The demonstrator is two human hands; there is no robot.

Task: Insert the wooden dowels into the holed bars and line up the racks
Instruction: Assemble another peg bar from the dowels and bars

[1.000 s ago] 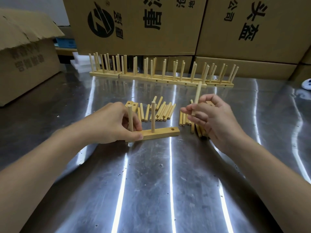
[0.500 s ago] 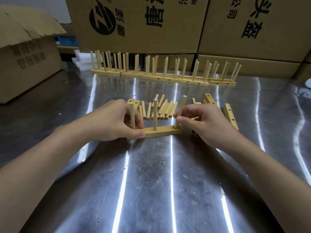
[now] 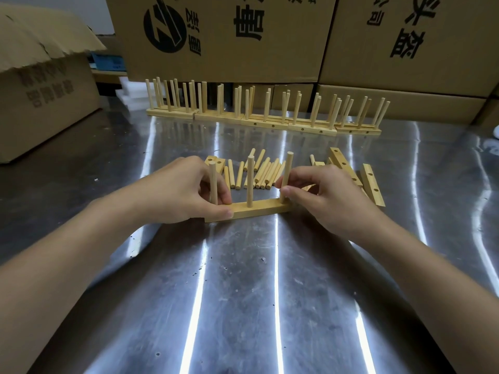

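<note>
left grip [image 3: 186, 190]: bare hand | right grip [image 3: 324, 201]: bare hand | forearms [image 3: 81, 252]: bare to frame edge

One bar [image 3: 259, 209] carries three upright dowels [image 3: 250, 182]; about a dozen loose dowels [image 3: 263, 172] lie behind; roughly five racks [image 3: 264, 122] stand in a row.
</note>
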